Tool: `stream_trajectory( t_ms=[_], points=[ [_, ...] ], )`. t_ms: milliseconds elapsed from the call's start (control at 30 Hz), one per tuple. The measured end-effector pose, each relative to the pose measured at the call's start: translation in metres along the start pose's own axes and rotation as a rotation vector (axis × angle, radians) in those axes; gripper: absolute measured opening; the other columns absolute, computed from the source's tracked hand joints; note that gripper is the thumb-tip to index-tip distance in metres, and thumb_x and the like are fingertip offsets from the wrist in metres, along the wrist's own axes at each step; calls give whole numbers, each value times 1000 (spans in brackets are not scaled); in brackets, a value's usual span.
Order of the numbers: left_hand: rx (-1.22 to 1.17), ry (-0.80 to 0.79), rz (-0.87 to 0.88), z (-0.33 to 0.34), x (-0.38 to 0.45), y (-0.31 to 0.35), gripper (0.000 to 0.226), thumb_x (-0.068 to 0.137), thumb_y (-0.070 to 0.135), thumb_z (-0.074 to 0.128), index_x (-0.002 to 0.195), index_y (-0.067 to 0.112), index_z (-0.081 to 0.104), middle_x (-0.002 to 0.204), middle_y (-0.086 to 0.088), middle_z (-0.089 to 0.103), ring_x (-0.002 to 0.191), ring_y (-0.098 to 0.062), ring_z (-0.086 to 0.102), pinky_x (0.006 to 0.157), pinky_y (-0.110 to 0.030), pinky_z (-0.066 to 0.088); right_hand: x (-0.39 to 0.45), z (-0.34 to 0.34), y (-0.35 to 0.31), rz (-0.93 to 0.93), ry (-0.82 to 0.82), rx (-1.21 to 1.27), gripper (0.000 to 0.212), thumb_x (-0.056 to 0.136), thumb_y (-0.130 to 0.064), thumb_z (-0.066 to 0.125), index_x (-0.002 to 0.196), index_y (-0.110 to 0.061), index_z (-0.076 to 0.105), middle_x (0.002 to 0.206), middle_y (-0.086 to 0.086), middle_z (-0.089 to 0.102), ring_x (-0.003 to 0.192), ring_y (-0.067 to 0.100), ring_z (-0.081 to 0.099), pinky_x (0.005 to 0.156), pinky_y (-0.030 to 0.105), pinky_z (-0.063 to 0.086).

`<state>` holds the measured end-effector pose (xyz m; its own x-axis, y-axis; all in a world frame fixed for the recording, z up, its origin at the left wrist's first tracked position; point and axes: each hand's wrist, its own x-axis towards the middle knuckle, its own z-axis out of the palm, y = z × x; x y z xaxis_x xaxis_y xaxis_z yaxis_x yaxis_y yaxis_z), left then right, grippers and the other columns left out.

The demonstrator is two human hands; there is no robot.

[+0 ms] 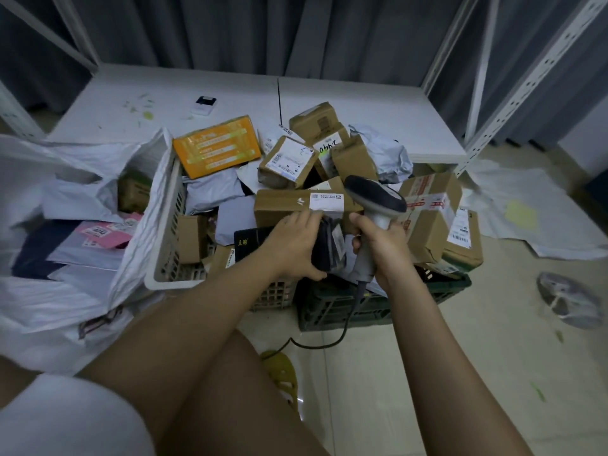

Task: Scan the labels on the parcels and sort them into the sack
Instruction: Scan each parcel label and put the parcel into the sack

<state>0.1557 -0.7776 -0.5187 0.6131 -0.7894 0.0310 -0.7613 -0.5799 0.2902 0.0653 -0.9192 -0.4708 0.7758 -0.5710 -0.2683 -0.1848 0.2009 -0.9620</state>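
Gripping small black parcel [325, 248] in left hand [292, 248] above the crates, label turned rightward for the barcode scanner [375, 205] clenched in right hand [381, 248] (white sack [65, 179] waits open, left)

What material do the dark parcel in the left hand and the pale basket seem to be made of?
Dark parcel: likely soft glossy plastic film; it creases under the left hand. Pale basket: probably rigid moulded plastic, matte, with lattice walls.
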Motion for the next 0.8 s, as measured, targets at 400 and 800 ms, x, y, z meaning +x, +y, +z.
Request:
stream_trajectory(
  t_ms=[400, 800],
  points=[
    [-830, 674, -670, -105, -115, -121, 125, 45, 65, 83, 145, 31, 15, 150, -1, 29, 139, -20, 31, 113, -46, 33, -17, 119, -14, -17, -202, -35, 15, 88, -12, 69, 77, -13, 59, 61, 2, 61, 50, 14, 54, 53, 28, 47],
    [-1124, 1002, -595, -108, -237, -186, 78, 70, 12, 75, 129, 43, 34, 138, -1, 45, 124, -16, 52, 101, -50, 46, 6, 298, 29, 109, -365, -309, 27, 87, -27, 72, 98, -9, 54, 105, 16, 65, 100, 34, 63, 89, 51, 53]
  ],
)
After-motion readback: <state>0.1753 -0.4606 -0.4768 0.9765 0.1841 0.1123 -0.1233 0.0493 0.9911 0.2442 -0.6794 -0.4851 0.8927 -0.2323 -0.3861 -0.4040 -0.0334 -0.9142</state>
